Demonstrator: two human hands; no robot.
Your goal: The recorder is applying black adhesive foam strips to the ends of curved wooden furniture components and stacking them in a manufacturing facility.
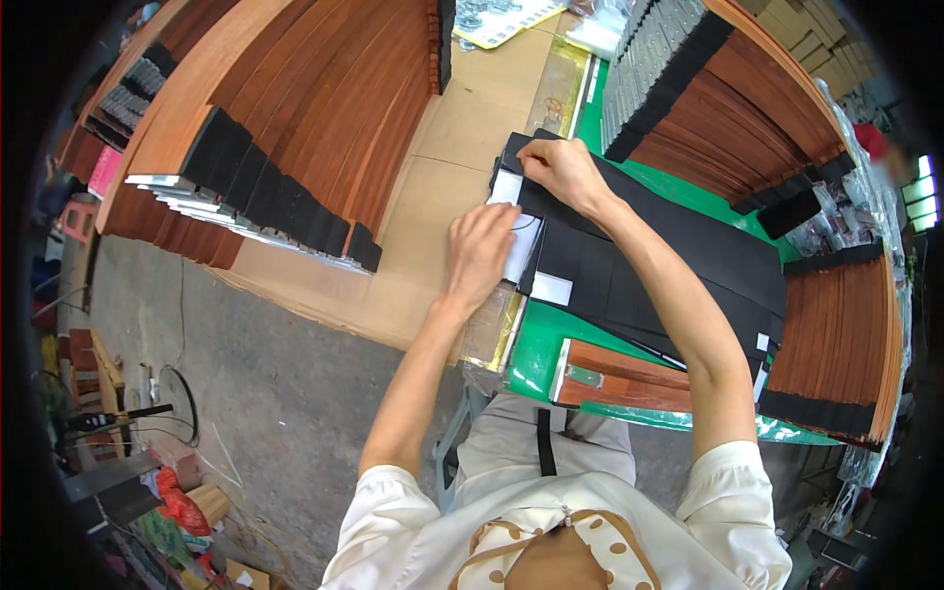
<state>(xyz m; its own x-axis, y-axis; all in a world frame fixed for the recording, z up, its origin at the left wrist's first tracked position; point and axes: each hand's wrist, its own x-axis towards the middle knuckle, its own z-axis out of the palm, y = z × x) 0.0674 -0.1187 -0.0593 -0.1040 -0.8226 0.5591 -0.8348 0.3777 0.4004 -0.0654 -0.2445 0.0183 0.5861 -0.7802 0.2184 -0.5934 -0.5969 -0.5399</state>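
Observation:
Black flat panels (pixel 678 241) lie across the table in front of me, some with small white patches. At their left end is a white piece (pixel 521 251) with a thin dark curved line on it. My left hand (pixel 476 254) lies over the left edge of this white piece, fingers stretched out and a little apart. Farther away, my right hand (pixel 562 173) is closed over the far left corner of the black panels, beside a white strip (pixel 506 187). Its fingers are curled in, and I cannot make out what they hold, if anything.
Tall rows of reddish-brown wood-look boards (pixel 324 108) with black ends stand at the left. More stacked boards (pixel 737 118) stand at the far right and near right. One brown board (pixel 629 379) lies on the green surface (pixel 536 339) nearest me. Brown cardboard (pixel 393 285) covers the left table.

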